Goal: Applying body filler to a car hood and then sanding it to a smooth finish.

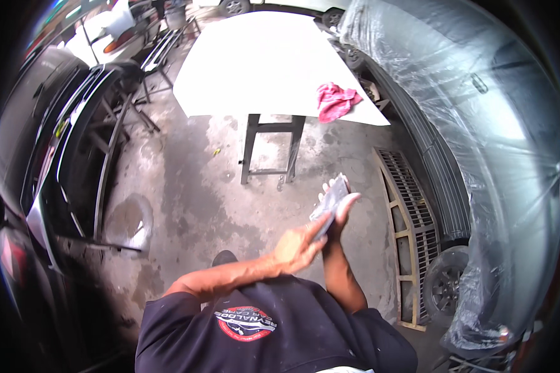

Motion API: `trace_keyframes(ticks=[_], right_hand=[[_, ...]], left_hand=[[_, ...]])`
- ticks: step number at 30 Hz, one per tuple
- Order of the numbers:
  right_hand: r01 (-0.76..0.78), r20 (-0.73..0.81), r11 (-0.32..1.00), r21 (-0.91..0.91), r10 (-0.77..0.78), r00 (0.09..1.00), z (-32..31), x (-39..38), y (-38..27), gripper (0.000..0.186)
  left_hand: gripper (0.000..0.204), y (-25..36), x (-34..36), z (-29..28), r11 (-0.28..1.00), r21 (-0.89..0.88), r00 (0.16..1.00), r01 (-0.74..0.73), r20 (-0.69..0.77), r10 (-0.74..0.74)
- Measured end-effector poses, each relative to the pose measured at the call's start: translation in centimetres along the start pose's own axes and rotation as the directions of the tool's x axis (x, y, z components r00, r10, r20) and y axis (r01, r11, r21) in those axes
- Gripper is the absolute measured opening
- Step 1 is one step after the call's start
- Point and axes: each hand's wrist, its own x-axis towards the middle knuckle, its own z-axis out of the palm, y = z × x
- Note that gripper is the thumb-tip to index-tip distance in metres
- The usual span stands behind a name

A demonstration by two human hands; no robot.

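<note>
A flat grey piece, like a folded sheet or thin pad with a pale whitish edge, is between my two hands ahead of my chest. My right hand supports it from beneath, palm up, with the thumb along its right side and fingertips showing past its far left edge. Across its near end lie the fingers of my left hand, pressed against it. Beyond my hands, a white car panel rests on a dark stand. A crumpled pink-red cloth lies on the panel's near right corner.
A car under clear plastic sheeting fills the right side. Beside it stand a slatted frame and a wheel. Dark car parts on metal racks line the left. The concrete floor has a wet patch.
</note>
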Motion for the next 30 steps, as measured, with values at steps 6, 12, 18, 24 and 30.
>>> trace_keyframes(ticks=[6,12,18,24,30], right_hand=[[-0.148,0.133,0.945,0.293,0.113,0.985,-5.5,0.5,-0.9,0.083],[0.019,-0.114,1.0,0.02,-0.017,0.993,-6.0,1.0,-3.7,0.053],[0.035,-0.094,0.743,-0.668,-0.13,0.987,-10.2,5.5,-4.0,0.052],[0.214,0.072,0.345,-0.914,-0.38,0.922,-12.1,12.5,-9.9,0.054],[0.519,0.412,0.628,-0.581,-0.323,0.852,-14.5,19.3,-12.1,0.113]], left_hand=[[0.05,1.5,5.1,2.9,0.997,-0.012,0.996,0.073,0.046,-0.072],[0.046,-2.2,13.7,6.0,0.996,-0.007,0.99,-0.092,-0.11,0.091],[0.06,-7.1,21.7,5.1,0.862,-0.186,0.858,0.471,0.323,-0.4],[0.07,-9.5,27.1,8.0,0.741,-0.393,0.824,0.544,0.416,-0.385],[0.064,-1.8,37.1,9.8,0.858,-0.448,0.89,0.252,0.456,-0.023]])
